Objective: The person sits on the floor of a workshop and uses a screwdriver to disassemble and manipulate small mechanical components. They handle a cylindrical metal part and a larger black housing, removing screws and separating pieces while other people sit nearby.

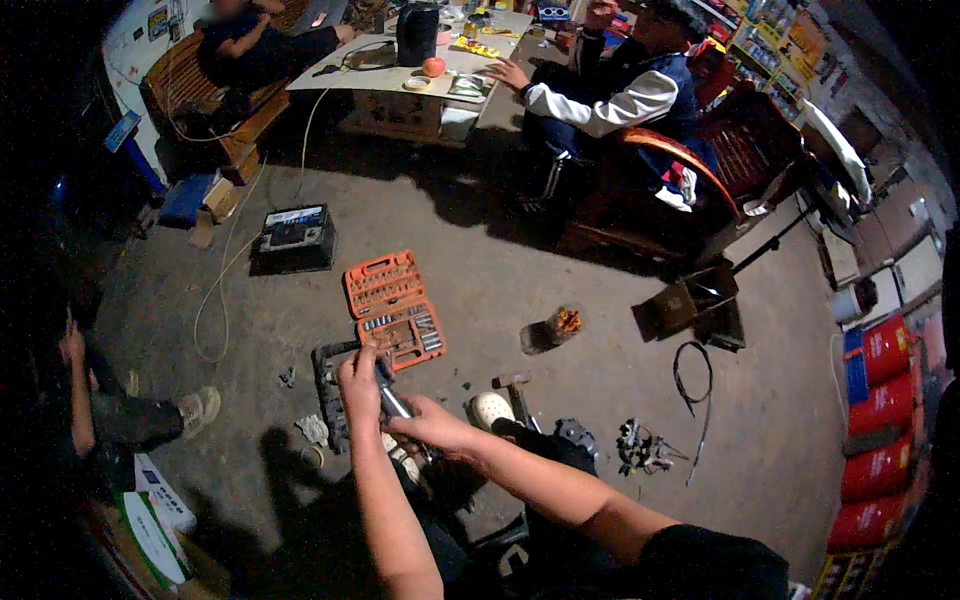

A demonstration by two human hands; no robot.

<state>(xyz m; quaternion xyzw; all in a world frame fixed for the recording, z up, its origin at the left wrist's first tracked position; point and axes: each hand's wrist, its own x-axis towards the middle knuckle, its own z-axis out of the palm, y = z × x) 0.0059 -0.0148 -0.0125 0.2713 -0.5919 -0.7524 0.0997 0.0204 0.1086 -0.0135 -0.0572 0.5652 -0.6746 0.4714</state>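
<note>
Both hands at work over a workshop floor. Just left of the lower centre, the left hand (360,385) and the right hand (430,424) each curl closed around a dark-and-silver elongated piece (394,402), held between them; its exact kind cannot be told. Beneath and to the left lies a dark, frame-like part (327,385), partly hidden by the left hand. Right of centre, low in the frame, a hammer (520,400) and a metal assembly (640,447) rest on the floor, apart from the hands. Beyond, an orange socket case (390,304) lies open; farther, at upper left, stands a battery (295,242). Work appears under way, with the case opened and the piece in hand; the metal assembly lies separate, and how much remains cannot be judged.
</note>
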